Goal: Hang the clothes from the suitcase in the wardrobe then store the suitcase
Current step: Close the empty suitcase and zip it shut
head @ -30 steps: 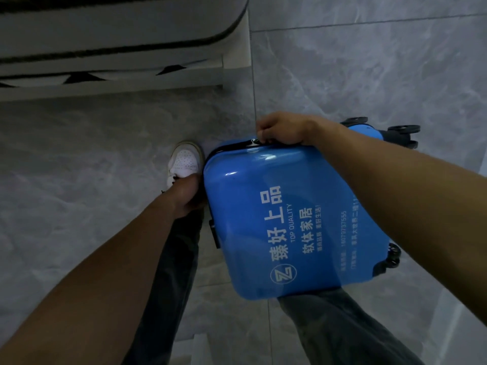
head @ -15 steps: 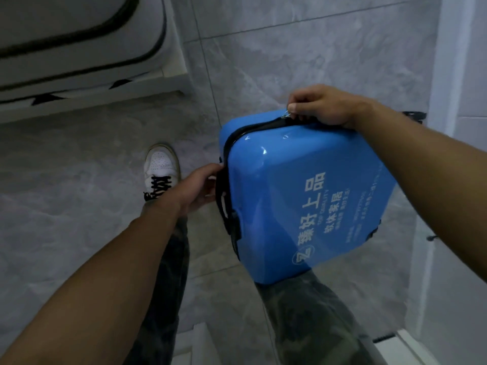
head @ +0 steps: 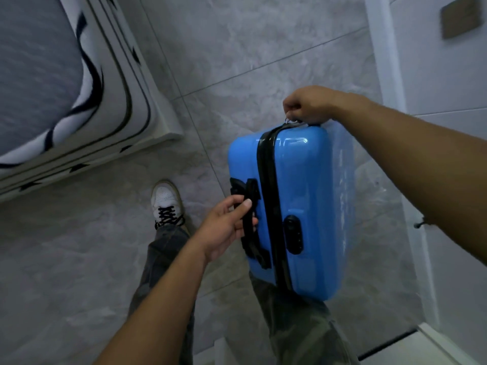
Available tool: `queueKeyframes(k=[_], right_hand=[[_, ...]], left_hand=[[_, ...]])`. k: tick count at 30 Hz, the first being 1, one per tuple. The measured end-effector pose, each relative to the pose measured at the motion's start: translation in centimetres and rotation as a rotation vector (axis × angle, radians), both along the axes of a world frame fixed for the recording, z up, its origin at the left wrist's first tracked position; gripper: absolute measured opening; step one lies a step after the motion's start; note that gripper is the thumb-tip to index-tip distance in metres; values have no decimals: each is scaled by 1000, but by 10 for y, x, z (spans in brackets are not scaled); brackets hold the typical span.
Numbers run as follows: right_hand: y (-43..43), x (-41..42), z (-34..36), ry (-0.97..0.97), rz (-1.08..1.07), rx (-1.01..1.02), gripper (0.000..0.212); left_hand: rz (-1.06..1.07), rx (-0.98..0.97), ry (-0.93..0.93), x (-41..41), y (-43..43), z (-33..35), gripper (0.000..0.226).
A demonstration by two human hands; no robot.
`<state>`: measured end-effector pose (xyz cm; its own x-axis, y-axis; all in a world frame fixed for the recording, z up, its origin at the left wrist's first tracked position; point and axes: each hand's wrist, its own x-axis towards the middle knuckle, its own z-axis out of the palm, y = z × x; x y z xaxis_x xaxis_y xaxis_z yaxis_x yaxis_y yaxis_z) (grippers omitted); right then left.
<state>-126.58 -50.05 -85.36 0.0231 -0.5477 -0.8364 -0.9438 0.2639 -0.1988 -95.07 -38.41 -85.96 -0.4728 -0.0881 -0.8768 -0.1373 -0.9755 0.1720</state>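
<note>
Found blue suitcase (head: 303, 206) at centre right of frame, zipped closed, seam facing the camera. Noted left hand (head: 226, 227) at centre, curled round black side handle (head: 250, 225). Noted right hand (head: 308, 105) at upper right, pinching metal zipper pull (head: 291, 121) on top edge. Recorded bed (head: 79, 101) upper left, white sneaker (head: 166, 201) left of centre.

**Suitcase: closed, off the floor, seam side facing me**

Glossy blue hard-shell suitcase (head: 303, 206), both shells together, with a black zip band (head: 268, 193) running round the seam. It hangs between my hands. My right hand (head: 308, 106) pinches the metal zip pull (head: 291, 121) at the far top edge. My left hand (head: 226, 227) curls round the black side handle (head: 250, 233). The black combination lock (head: 293, 234) sits just right of my left fingertips, across the zip band. The case tilts, with its lower end nearest me.
</note>
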Motion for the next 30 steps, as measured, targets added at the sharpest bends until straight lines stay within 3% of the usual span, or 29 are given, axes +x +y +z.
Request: queueKeyframes(k=[4,8,19,30], right_hand=[[-13,-10,17,45,28,55,15],[-16,-34,39,32,55,74,22],[32,-49,82,-23,123,-307,13],[118,-77,97,5,-5,-523,18]], left_hand=[[41,22,14,-36,-3,33,5],[50,-9,49,-75,4,59,11],[111,-83,-97,-151,34,84,18],[39,-161,-195,-180,55,91,21]])
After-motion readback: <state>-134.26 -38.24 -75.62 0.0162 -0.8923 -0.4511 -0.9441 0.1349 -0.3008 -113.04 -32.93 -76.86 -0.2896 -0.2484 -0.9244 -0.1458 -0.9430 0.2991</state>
